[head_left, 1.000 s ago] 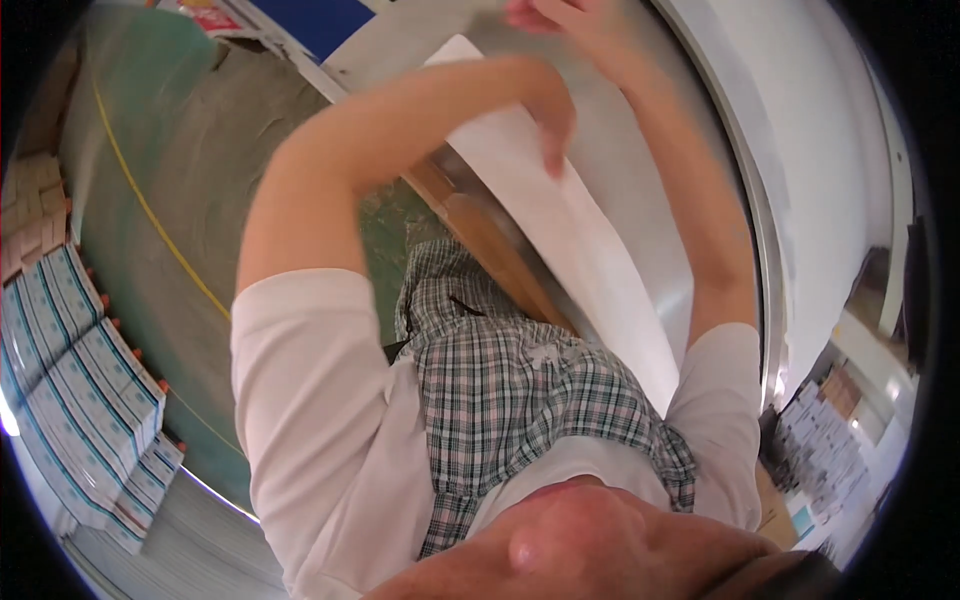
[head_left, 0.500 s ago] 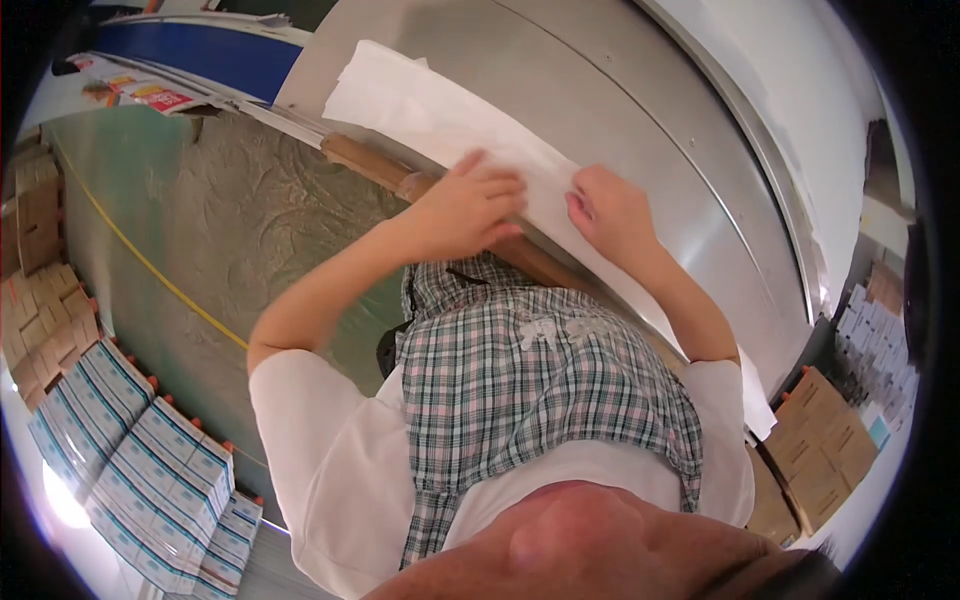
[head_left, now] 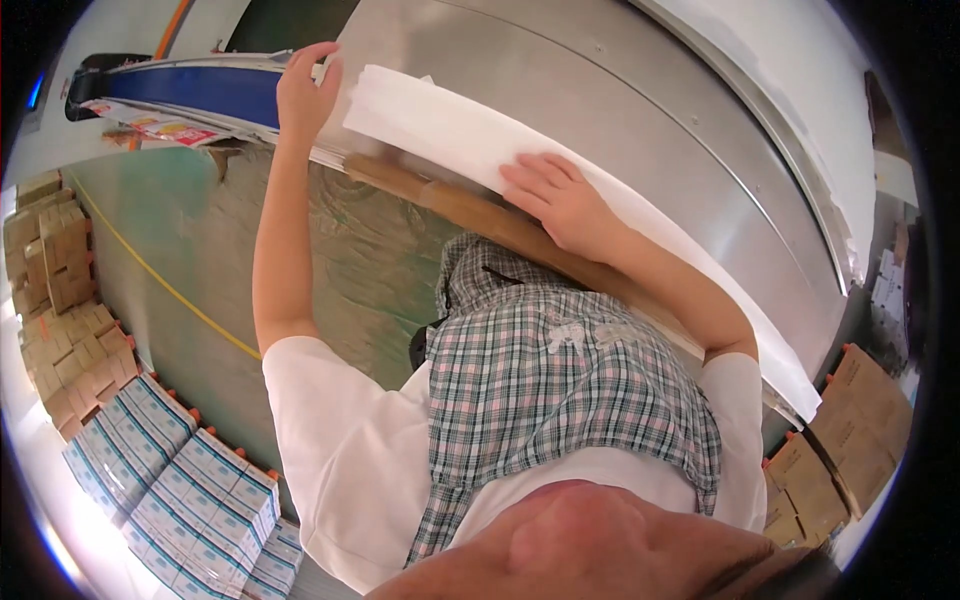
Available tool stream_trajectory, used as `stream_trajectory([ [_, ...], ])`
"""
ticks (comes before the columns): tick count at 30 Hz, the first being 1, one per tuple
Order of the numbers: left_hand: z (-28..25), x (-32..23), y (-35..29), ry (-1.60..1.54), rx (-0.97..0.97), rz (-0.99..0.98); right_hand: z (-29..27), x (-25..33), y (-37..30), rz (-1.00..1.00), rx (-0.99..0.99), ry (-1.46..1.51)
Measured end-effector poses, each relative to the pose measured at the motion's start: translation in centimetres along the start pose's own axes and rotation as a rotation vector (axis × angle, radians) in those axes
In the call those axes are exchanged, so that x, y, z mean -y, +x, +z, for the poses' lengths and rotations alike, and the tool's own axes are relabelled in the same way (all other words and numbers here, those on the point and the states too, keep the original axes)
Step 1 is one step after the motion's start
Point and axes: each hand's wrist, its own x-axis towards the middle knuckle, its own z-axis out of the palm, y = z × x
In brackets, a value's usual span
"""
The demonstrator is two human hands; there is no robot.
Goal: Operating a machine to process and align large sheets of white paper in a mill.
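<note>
A long white sheet (head_left: 450, 115), paper-like and lying in a strip, runs along the near edge of a steel table (head_left: 560, 75). My right hand (head_left: 570, 205) rests on the strip's near edge, palm down with fingers stretched out. My left hand (head_left: 308, 95) is raised at the far left, by the table's corner and the end of a blue conveyor belt (head_left: 200, 92). Its thumb and forefinger are apart, and I make out nothing held between them. A brown cardboard-like edging (head_left: 470, 212) lies along the table front, just before my checked apron (head_left: 560, 390).
Stacked white-and-blue cartons (head_left: 200, 510) stand at the lower left, with brown cartons (head_left: 75, 350) beyond them. More brown cartons (head_left: 860, 420) are at the right. A yellow line (head_left: 160, 280) crosses the green floor. Red-and-yellow printed material (head_left: 165, 122) hangs beside the belt.
My left hand has moved from the middle of the strip out to the far left. My right hand has opened from a curl and shifted slightly left, flat on the sheet. The strip looks smoother.
</note>
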Motion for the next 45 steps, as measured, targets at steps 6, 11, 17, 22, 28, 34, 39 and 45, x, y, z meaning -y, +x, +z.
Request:
stream_trajectory([
  [6, 4.7, -7.8, 5.5, -0.055, 0.957, 0.095, -0.5, 0.4, 1.2, -0.089, 0.096, 0.005],
  [11, 10.5, -4.1, 4.5, -0.065, 1.456, 0.094, 0.3, 2.1, 1.6, -0.067, 0.039, 0.062],
  [17, 9.6, -3.4, 5.1, 0.041, 1.807, 0.195, -0.1, 3.0, 2.3, -0.06, 0.002, 0.164],
  [22, 7.0, -2.9, 6.5, 0.208, 1.761, 0.114, 0.6, 2.4, 2.1, -0.058, -0.012, 0.179],
  [28, 2.8, 6.7, 2.7, -0.862, 1.264, -0.787, 0.2, 2.3, 2.7, -0.031, 0.008, 0.21],
  [34, -1.3, 6.2, -2.6, -1.272, 0.877, -0.753, 0.8, 3.7, 3.9, -0.01, 0.021, 0.228],
  [39, -1.9, 4.7, -1.5, -0.827, 0.924, -0.604, -0.1, 4.3, 3.8, 0.007, 0.068, 0.195],
  [45, -2.8, 5.1, -0.8, -0.535, 0.827, -0.713, -0.1, 4.3, 3.1, -0.003, 0.049, 0.196],
])
